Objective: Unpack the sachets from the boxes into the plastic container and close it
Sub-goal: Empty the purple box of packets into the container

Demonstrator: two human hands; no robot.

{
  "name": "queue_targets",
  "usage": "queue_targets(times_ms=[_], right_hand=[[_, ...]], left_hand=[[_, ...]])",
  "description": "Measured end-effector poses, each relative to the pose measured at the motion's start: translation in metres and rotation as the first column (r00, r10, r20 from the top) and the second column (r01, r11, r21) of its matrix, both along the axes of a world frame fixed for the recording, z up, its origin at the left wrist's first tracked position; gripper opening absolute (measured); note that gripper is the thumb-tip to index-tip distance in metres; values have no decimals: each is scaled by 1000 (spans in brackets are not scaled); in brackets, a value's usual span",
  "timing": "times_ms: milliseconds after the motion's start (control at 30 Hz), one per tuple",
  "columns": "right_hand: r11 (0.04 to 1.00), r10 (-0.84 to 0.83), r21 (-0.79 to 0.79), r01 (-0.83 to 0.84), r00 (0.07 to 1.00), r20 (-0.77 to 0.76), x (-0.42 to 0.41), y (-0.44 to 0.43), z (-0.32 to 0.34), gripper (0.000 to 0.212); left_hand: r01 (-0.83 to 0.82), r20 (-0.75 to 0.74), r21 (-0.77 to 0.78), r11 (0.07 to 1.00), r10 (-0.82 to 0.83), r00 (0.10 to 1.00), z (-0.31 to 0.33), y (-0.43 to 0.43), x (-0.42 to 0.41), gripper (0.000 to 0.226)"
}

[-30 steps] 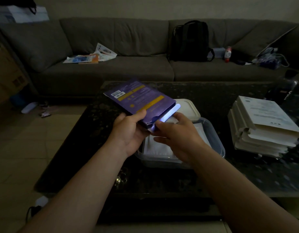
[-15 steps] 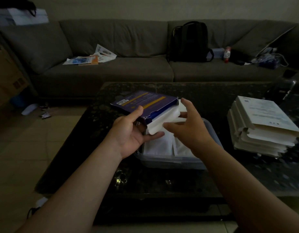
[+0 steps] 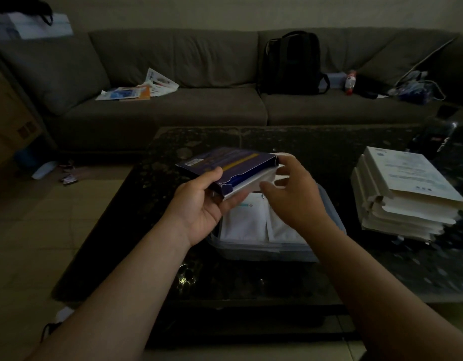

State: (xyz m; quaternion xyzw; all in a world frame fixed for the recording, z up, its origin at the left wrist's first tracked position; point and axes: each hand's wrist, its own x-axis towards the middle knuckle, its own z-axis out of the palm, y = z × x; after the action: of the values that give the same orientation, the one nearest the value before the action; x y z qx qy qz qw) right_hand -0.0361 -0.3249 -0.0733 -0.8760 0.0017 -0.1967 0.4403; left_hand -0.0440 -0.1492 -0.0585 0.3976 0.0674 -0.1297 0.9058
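left hand (image 3: pixel 199 204) grips purple cardboard box (image 3: pixel 225 161), can't tell if right hand (image 3: pixel 295 196) holds the white sachets (image 3: pixel 251 181) poking out; loose, they might miss the clear plastic container (image 3: pixel 261 250) below

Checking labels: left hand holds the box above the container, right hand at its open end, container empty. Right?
No: the head view shows white sachets in the container. The rest holds: left hand holds the box above it, right hand at its open end.

no print is legible anywhere here
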Motion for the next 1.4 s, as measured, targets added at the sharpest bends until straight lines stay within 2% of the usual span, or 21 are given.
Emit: queue_targets(times_ms=[67, 167, 300, 433, 500, 600, 833, 867, 967, 1033, 1100, 1167, 1233, 1400], right_hand=[[994, -22, 108, 24, 1000, -17, 2, -2, 4, 30], [977, -22, 214, 22, 1000, -4, 2, -6, 9, 17], [943, -4, 331, 12, 1000, -24, 1, -7, 13, 19], [827, -5, 559, 67, 994, -112, 0, -11, 20, 13], [786, -12, 613, 83, 993, -118, -1, -15, 22, 15], [797, -6, 599, 79, 992, -123, -2, -14, 23, 10], [804, 52, 590, 73, 980, -192, 1, -6, 23, 25], [832, 52, 551, 69, 978, -201, 1, -5, 22, 28], [969, -63, 230, 86, 992, -106, -2, 1, 17, 38], [985, -25, 171, 29, 999, -27, -10, 12, 18, 29], [982, 104, 157, -102, 995, -3, -19, 24, 16, 18], [963, 201, 183, -198, 980, 6, -27, 34, 15, 14], [927, 257, 276, -254, 966, 27, -31, 41, 15, 12], [861, 288, 438, -257, 957, -6, -33, 48, 14, 9]], left_hand=[[-5, -1, 20, 1000, 5, 1000, -1, 0, 0, 35], [-13, -13, 27, 1000, 14, 1000, -1, -1, 2, 36], [-12, -25, 4, 1000, 12, 1000, -1, 0, 2, 36], [46, -33, -3, 999, -46, 998, -1, 4, 0, 37], [71, -36, -7, 997, -71, 997, 0, 5, 0, 41], [76, -27, -8, 997, -76, 997, 0, 6, 0, 50], [24, -21, -24, 999, -24, 999, -2, 5, 3, 34], [4, -22, -27, 1000, -4, 1000, -2, 5, 4, 32], [-64, -20, -15, 998, 64, 998, -5, 4, 8, 27], [-106, -4, 9, 994, 106, 994, -8, 2, 11, 25], [-136, 24, 37, 990, 135, 991, -10, 1, 13, 27], [-162, 38, 54, 985, 160, 986, -11, 0, 14, 34], [-180, 42, 77, 981, 177, 983, -11, 0, 14, 37], [-223, 47, 85, 971, 220, 974, -10, 1, 11, 32]])
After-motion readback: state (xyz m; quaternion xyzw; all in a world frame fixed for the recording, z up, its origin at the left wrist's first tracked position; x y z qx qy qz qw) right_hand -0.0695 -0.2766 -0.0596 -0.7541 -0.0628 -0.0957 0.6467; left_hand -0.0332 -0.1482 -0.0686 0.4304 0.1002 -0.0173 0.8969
